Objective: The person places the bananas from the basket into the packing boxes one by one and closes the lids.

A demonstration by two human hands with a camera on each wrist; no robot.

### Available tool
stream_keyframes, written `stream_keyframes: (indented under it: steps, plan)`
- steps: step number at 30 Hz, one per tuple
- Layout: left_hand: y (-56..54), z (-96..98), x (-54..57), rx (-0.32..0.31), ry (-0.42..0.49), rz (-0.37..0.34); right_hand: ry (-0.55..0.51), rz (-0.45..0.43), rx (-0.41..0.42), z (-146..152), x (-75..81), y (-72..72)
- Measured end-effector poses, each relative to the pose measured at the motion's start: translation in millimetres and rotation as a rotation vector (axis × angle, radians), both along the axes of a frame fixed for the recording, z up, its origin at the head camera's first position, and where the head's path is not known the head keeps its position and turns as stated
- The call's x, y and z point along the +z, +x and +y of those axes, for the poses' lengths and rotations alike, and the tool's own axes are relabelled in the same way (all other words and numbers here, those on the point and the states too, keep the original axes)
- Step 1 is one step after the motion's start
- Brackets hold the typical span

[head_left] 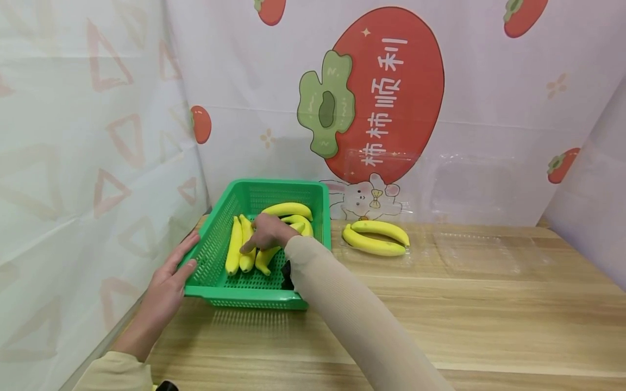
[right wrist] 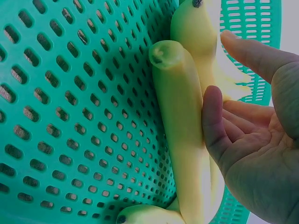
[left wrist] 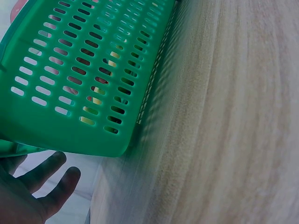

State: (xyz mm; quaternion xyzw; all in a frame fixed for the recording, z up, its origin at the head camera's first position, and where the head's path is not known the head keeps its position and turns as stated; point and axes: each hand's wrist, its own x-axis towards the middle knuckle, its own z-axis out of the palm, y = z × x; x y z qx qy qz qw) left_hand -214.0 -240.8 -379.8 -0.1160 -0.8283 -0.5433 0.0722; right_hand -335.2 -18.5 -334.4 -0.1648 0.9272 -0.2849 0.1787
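Head view: my right hand (head_left: 270, 232) is down in the green plastic basket (head_left: 244, 294), over the bananas, forearm coming in from 5 o'clock. Step in hand, I'd say: picking out a banana. Two straight bananas (head_left: 234, 250) lie side by side at 9 o'clock of that hand, an arched banana (head_left: 288, 208) at 1 o'clock, more at 3 and 6, partly hidden by my hand and sleeve. My left hand (head_left: 166, 283) lies against the basket rim at 8 o'clock, probably steadying it. At 3 o'clock from the basket, a banana pair (head_left: 375, 247) sits in a clear plastic clamshell (head_left: 381, 163), lid raised; further out the same way, a second clear clamshell (head_left: 476, 255), no banana visible in it. Patterned cloth (head_left: 391, 108) behind at 12; cloth wall (head_left: 117, 228) at 9, tight by my left hand.

Left wrist: fingers at 8 o'clock, apart and fairly straight, at the basket's edge, not wrapped round it. Slotted side fills 10 o'clock, wood-grain table (left wrist: 233, 121) at 3.

Right wrist: fingers and thumb spread, not clamped; one digit at or just beside the long banana (right wrist: 180, 130), contact unclear. Next move calls for closing on one banana and lifting straight up. In the way: neighbouring bananas packed close, plus the basket wall toward 3 o'clock.
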Motion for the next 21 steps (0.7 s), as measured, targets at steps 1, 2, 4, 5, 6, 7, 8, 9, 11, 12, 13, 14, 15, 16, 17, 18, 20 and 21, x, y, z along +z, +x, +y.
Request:
stream_keyframes:
  steps: [1,2,4,5,6,7,8,9,11,12,13,14,15,16,17,18,20,21]
  plan:
    - [-0.2,0.1,0.2,-0.001,0.0,0.005,0.013,0.002,0.008,0.0,0.4,-0.3]
    - [-0.4,0.1,0.3,-0.002,-0.001,0.011,0.022,0.004,0.016,0.1,0.6,-0.5]
    - [-0.9,0.2,0.6,-0.004,-0.002,0.021,0.033,0.001,0.029,0.3,1.2,-0.9]
    - [-0.9,0.0,-0.6,-0.005,-0.001,0.022,0.038,-0.002,0.033,0.2,0.1,-1.2]
    - [-1.1,-0.1,-1.7,-0.007,0.001,0.024,0.038,-0.005,0.039,0.3,-0.8,-1.4]
    - [-1.0,-0.2,-1.9,-0.006,0.001,0.023,0.035,-0.01,0.038,0.0,-1.1,-1.6]
    - [-1.0,-0.3,-1.8,-0.007,0.004,0.02,0.033,-0.008,0.04,-0.3,-1.2,-1.6]
    - [-1.0,-0.3,-1.8,-0.006,0.004,0.018,0.031,-0.005,0.04,-0.6,-1.2,-1.6]
    - [-0.9,-0.2,-1.5,-0.005,0.004,0.016,0.033,0.006,0.039,-1.9,-1.1,-2.0]
    - [-1.0,-0.1,-1.3,-0.002,0.004,0.016,0.028,0.008,0.035,-2.6,-1.0,-2.0]
    - [-1.0,-0.1,-1.2,-0.001,0.004,0.016,0.02,0.009,0.033,-3.1,-0.6,-2.0]
    - [-1.2,0.0,-1.1,-0.001,0.004,0.016,0.01,0.008,0.034,-3.5,-0.2,-1.9]
    - [-1.3,0.1,-1.1,0.0,0.004,0.018,-0.006,0.003,0.029,-3.8,0.0,-2.2]
    - [-1.5,0.1,-1.0,-0.001,0.006,0.019,-0.019,-0.003,0.027,-4.1,0.2,-2.3]
    - [-1.7,0.2,-1.1,-0.001,0.008,0.02,-0.036,-0.012,0.023,-4.2,0.4,-2.5]
    - [-2.0,0.1,-1.3,-0.002,0.01,0.024,-0.051,-0.018,0.024,-4.2,0.6,-2.4]
    - [-2.3,0.0,-1.8,-0.004,0.014,0.026,-0.069,-0.024,0.026,-4.1,0.7,-2.8]
    - [-2.4,-0.1,-2.0,-0.005,0.015,0.028,-0.074,-0.024,0.028,-4.1,0.5,-2.9]
